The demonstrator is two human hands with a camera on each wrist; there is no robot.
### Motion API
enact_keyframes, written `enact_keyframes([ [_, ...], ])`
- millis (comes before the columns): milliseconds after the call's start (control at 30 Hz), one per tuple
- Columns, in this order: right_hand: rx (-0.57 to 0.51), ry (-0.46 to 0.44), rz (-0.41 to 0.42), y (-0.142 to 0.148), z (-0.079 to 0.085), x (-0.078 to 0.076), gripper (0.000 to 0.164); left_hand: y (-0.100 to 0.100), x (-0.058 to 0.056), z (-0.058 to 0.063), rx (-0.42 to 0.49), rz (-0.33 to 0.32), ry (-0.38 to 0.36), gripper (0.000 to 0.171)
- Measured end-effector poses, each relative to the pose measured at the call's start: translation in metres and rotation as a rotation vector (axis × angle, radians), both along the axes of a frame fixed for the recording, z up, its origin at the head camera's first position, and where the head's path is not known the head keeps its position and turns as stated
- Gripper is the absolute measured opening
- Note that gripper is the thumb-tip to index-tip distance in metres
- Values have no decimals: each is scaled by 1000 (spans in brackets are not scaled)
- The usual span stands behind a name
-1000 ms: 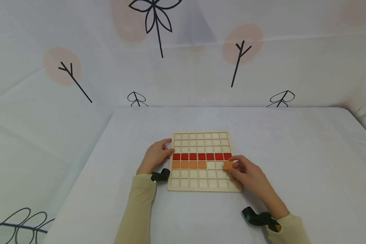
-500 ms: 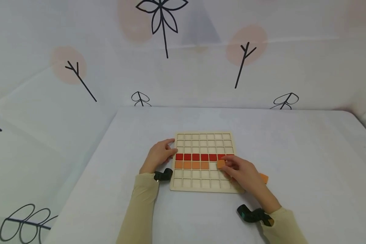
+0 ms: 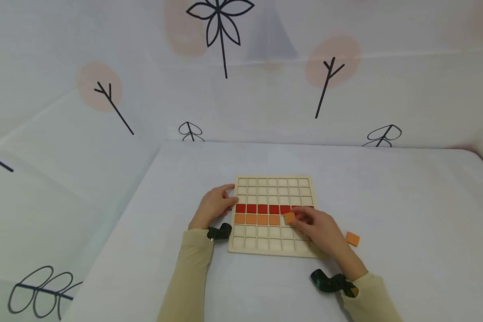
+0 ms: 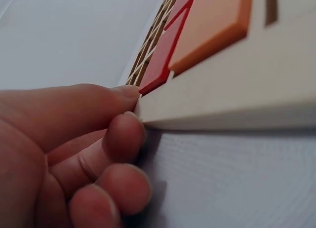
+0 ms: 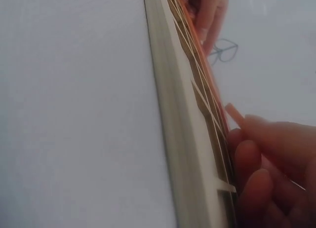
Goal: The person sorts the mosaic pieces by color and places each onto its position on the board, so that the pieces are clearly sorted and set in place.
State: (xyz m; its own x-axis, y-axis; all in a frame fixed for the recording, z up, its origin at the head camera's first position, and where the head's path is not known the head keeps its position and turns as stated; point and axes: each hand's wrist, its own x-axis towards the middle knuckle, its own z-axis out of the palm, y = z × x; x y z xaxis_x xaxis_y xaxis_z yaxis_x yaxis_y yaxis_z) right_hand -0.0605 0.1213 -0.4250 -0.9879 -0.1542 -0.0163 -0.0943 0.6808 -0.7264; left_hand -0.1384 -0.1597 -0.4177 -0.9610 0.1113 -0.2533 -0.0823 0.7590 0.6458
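Observation:
A pale wooden grid board point(image 3: 261, 246) lies on the table with a full-width row of red tiles point(image 3: 262, 209) and, below it, several orange tiles point(image 3: 262, 219). My left hand point(image 3: 215, 205) rests at the board's left side, the thumb point(image 4: 113, 95) touching the rim beside the red row. In my right hand point(image 3: 319, 226) an orange tile point(image 3: 290, 218) is pinched between thumb and fingers, tilted over the orange row just right of its last tile. The right wrist view shows this tile from its thin edge. The right hand hides the board's lower right part.
One loose orange tile point(image 3: 352, 239) lies on the white table point(image 3: 418, 214), right of the board near my right wrist. Dark wrist cameras are strapped to both forearms. A patterned cloth point(image 3: 265, 103) hangs behind the table.
My right hand has brought the orange tile leftward over the board, toward the last placed orange tile. The loose tile on the table came into view. My left hand stays at the board's edge.

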Motion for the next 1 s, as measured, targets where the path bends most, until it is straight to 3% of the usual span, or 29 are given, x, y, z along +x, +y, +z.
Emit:
enact_keyframes([
  [533,84,101,33,-6,4,2,32,0,0,1,0,-11,19,53],
  [1000,136,87,18,-12,7,5,27,2,1,2,-21,-9,8,53],
])
